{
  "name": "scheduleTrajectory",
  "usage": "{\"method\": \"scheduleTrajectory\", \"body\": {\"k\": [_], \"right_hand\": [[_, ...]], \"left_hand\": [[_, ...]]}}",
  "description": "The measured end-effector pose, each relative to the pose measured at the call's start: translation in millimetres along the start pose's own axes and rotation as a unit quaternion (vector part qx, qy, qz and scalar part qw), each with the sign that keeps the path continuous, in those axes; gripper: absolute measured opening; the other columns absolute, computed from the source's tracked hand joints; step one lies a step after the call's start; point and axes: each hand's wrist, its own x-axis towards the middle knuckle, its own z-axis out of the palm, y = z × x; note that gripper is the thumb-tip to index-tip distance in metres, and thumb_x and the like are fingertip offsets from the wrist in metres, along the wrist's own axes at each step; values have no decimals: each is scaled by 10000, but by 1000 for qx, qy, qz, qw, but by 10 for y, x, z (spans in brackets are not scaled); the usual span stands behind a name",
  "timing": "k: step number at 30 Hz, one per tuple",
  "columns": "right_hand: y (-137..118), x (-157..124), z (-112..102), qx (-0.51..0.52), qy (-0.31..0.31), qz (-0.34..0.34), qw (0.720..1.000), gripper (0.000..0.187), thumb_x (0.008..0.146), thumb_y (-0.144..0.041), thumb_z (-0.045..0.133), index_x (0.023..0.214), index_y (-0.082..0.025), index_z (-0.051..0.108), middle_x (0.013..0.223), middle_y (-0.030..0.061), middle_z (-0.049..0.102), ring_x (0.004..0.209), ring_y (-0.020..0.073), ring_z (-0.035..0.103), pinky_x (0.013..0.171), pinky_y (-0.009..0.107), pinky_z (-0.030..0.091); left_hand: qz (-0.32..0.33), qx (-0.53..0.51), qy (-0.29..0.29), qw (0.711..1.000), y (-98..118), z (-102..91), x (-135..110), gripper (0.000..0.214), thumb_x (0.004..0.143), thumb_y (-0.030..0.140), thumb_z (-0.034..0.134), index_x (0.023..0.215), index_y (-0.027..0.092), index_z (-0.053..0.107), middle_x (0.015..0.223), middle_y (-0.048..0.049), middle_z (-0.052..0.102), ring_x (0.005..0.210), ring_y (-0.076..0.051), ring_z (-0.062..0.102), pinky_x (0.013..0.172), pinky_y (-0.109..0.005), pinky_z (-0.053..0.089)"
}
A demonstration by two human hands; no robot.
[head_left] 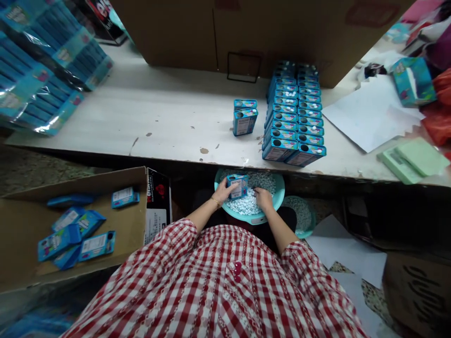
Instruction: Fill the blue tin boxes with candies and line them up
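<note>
My left hand (pixel 221 193) grips a small blue box (pixel 238 187) with a white printed panel, holding it over a turquoise basin (pixel 253 218) in my lap. Small white pellets (pixel 244 203) fill much of the basin. My right hand (pixel 263 199) is at the pellets on the basin's right side, fingers curled and pressed together; whatever they hold is hidden. On the table ahead, two similar blue boxes (pixel 245 123) stand together. Right of them, a double row of blue boxes (pixel 295 126) stands upright, with dark round openings on top and white pellets lying on some.
A large cardboard box (pixel 246 33) stands at the back of the white table (pixel 169 112). Wrapped blue packs (pixel 42 70) sit back left. An open carton (pixel 21 211) at left holds several blue boxes. A second basin (pixel 306 229), papers (pixel 377 117) and a pale green case (pixel 412 159) are at right.
</note>
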Motion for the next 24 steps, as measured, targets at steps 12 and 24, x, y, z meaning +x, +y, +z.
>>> {"method": "scheduleTrajectory", "body": {"k": [12,24], "right_hand": [[309,-206,-717,181,40,-78,979,332,809,-257,435,1027,-183,674,922,44,691,814,163,620,760,268,472],[-807,-571,-1551,-243,-15,-93,965,346,792,-155,408,1005,-221,673,1001,114,659,917,250,616,749,334,464]], "left_hand": [[144,237,21,960,336,-411,-177,449,682,359,663,1062,147,549,957,-39,631,885,-172,583,866,-319,450],[219,345,-42,912,197,-79,-60,420,697,231,623,1104,141,570,1073,-102,615,1006,-228,564,914,-373,429]]}}
